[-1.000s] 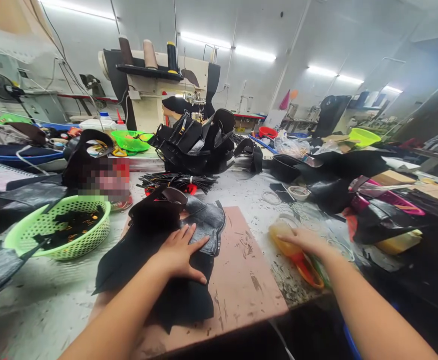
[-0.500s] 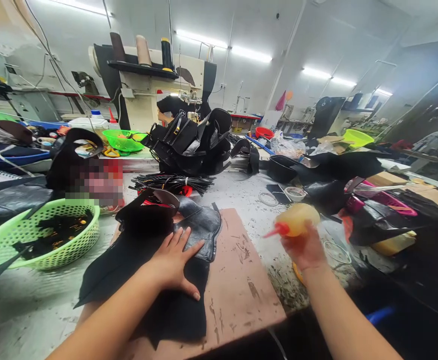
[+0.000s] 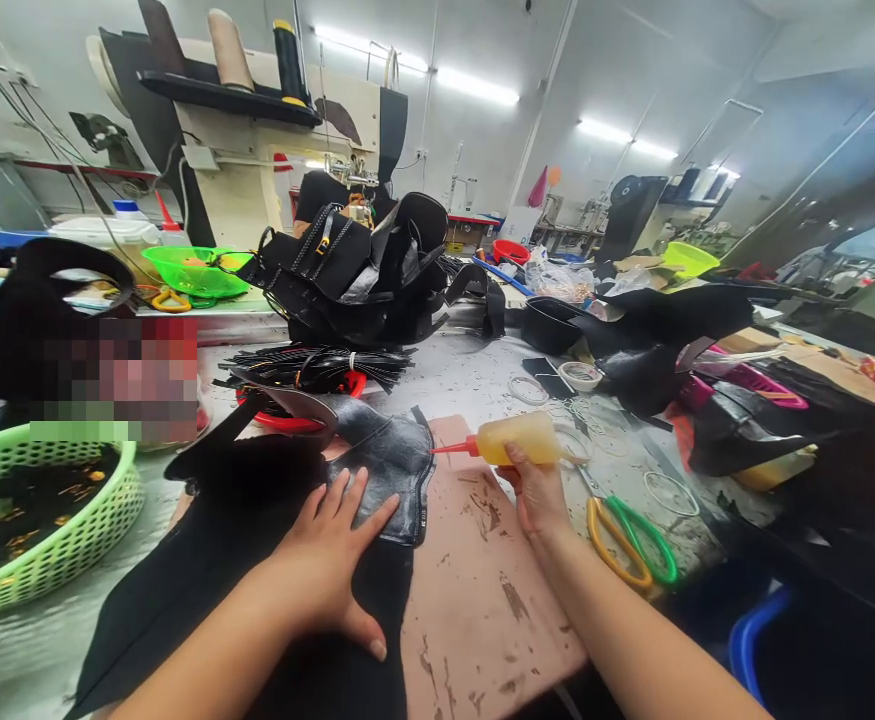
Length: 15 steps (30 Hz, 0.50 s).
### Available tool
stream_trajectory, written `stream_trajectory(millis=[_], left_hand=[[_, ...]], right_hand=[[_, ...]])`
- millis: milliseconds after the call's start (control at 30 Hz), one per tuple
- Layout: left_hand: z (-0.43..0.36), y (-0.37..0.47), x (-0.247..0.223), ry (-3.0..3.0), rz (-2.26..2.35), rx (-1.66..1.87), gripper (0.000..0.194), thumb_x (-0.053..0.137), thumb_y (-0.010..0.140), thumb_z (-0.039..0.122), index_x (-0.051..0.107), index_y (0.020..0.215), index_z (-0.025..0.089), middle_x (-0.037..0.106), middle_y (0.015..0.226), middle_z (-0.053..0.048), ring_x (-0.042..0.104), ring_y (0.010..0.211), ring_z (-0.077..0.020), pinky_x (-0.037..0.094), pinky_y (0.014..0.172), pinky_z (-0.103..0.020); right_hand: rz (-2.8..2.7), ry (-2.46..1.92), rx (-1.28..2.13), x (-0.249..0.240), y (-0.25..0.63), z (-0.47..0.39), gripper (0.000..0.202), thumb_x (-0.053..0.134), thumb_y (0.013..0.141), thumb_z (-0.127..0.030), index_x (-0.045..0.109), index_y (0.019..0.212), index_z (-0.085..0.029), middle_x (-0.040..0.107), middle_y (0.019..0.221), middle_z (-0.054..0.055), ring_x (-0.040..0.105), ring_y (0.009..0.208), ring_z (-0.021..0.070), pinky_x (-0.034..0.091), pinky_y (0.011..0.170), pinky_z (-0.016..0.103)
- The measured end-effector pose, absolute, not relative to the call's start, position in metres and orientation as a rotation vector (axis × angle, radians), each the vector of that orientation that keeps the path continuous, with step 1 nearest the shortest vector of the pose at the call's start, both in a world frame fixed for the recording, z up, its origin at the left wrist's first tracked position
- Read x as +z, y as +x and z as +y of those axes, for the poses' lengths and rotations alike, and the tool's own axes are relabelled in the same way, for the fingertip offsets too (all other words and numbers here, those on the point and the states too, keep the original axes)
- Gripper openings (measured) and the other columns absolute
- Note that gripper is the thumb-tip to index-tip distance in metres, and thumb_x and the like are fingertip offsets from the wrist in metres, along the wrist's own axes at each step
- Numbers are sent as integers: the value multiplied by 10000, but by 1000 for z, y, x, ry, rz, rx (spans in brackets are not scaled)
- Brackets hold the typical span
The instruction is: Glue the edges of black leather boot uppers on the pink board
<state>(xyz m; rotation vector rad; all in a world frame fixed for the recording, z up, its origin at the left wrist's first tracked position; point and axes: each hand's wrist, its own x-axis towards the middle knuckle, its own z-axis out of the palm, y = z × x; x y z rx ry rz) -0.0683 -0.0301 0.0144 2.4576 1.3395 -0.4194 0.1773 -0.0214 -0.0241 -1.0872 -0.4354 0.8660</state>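
Observation:
My left hand point(image 3: 332, 560) lies flat with fingers spread on a large black piece of material point(image 3: 174, 570). Its fingertips touch a shiny black panel point(image 3: 388, 460) with a zipper-like edge. My right hand point(image 3: 538, 490) is wrapped round a squeeze bottle point(image 3: 519, 438) of yellowish liquid. The bottle is tipped sideways, and its thin red nozzle points left, with the tip at the right edge of the shiny panel. Under the black material lies a pinkish board point(image 3: 482, 600).
Scissors point(image 3: 632, 540) with orange and green handles lie right of my right hand. A green basket point(image 3: 118, 520) stands at the left. Black bags point(image 3: 377, 270) are piled behind, near a sewing machine point(image 3: 242, 150) and a person point(image 3: 317, 195).
My right hand has brought the bottle left, so that its nozzle is at the panel's edge. The scissors now show fully. The view has shifted, and my left hand remains flat on the material.

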Motion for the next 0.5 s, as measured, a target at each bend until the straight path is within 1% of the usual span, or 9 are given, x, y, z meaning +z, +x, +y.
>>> stream_trajectory(millis=[167, 300, 500], left_hand=[[-29, -69, 12, 2471, 1313, -391, 1219, 636, 361, 747, 193, 1389, 261, -17, 1467, -195, -67, 1316, -394, 39, 1041, -580], [-29, -69, 12, 2469, 1305, -382, 1229, 638, 353, 749, 186, 1388, 266, -29, 1463, -197, -67, 1316, -395, 30, 1043, -575], [-29, -69, 14, 2469, 1305, -407, 1238, 649, 348, 741, 178, 1389, 263, -40, 1461, -201, -74, 1316, -392, 31, 1043, -571]], right_hand=[[-472, -1109, 840, -32, 178, -18, 402, 779, 450, -248, 633, 815, -164, 653, 703, -8, 585, 587, 118, 467, 471, 194], [-497, -1120, 838, -35, 179, -17, 408, 774, 465, -243, 636, 841, -166, 654, 715, -5, 591, 609, 131, 473, 488, 210], [-507, -1116, 825, -35, 178, -17, 375, 782, 458, -249, 637, 793, -166, 652, 710, -9, 594, 611, 127, 476, 492, 208]])
